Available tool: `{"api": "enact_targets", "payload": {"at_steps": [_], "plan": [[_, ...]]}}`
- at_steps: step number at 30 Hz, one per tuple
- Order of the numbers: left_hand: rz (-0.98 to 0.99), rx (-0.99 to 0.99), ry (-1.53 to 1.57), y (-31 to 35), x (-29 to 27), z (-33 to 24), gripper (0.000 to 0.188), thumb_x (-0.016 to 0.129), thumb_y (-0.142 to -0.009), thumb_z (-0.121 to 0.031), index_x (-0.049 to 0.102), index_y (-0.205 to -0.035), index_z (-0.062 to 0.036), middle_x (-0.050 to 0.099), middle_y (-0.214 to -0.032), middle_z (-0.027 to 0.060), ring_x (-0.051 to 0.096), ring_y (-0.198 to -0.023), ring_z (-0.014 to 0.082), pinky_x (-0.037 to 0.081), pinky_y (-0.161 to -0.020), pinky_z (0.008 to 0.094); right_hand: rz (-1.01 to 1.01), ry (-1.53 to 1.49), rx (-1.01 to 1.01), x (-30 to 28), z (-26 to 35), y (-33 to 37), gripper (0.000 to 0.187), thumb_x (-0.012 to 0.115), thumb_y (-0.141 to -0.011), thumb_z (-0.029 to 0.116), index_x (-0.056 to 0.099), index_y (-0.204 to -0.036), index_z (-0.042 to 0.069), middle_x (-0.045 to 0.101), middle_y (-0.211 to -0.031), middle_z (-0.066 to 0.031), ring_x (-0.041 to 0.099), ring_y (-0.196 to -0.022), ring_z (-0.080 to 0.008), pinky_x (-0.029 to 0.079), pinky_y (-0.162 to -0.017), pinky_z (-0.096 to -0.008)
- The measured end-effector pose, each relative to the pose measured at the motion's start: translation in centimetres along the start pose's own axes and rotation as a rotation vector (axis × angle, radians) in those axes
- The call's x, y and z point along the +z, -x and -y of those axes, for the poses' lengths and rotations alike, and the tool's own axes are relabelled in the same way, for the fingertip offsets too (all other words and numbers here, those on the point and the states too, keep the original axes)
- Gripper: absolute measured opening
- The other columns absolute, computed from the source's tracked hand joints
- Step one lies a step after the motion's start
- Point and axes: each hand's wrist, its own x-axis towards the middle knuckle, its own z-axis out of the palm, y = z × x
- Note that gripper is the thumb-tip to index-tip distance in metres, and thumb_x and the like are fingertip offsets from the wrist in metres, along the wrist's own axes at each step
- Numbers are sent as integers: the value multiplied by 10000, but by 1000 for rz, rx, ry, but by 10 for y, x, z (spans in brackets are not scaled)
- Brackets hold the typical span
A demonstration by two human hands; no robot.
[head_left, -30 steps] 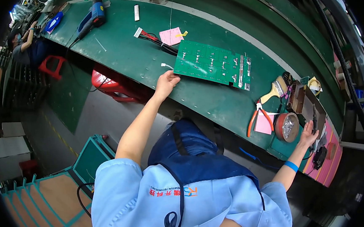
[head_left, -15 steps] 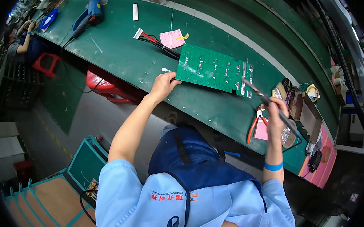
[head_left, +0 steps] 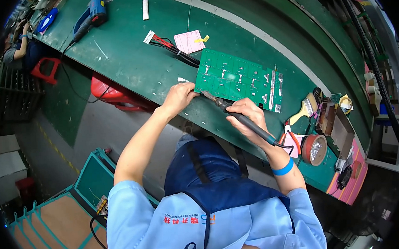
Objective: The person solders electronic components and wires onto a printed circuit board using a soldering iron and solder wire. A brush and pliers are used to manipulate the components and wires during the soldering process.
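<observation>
A green circuit board lies on the green bench, its face dotted with shiny solder joints and a long silvery strip at the right end. My left hand pinches its near left corner. In my right hand is a soldering iron with a dark handle, its tip pointing left at the board's near left edge, close to my left fingers. Whether the tip touches the board I cannot tell. Red and black wires run from behind the board to a white connector. A small white plug sits beside my left fingers.
Orange-handled pliers, a brush, a round reddish tin and an open box stand at the right. A pink note lies behind the board, a blue heat gun far left. Another person sits beyond.
My right hand has brought the soldering iron leftward from the silvery strip to the board's near left edge. The left hand still holds the corner; the brush and tin now show more fully.
</observation>
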Motion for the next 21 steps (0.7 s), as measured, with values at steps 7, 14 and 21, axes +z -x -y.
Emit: {"api": "enact_targets", "payload": {"at_steps": [7,14,21], "plan": [[1,17,5,0,0,1,122,589,-670,-37,547,-779,-1,544,-717,146,532,-680,303,422,-591,347,7,-4,-13,7,-9,-1,192,631,-656,64,593,-840,27,518,-779,-100,532,-691,-207,442,-612,-274],[17,9,27,-2,-1,-2,119,584,-674,-26,557,-787,-1,549,-725,145,537,-675,300,423,-590,342,2,7,-24,8,-10,-1,206,630,-651,57,590,-851,33,520,-770,-102,533,-686,-211,444,-606,-283],[17,-42,95,-2,-2,-6,145,591,-674,-39,568,-815,-19,558,-749,142,542,-696,298,429,-603,337,-13,-39,57,6,-9,-2,185,638,-644,48,599,-822,15,543,-756,-95,533,-712,-188,429,-625,-264]]}}
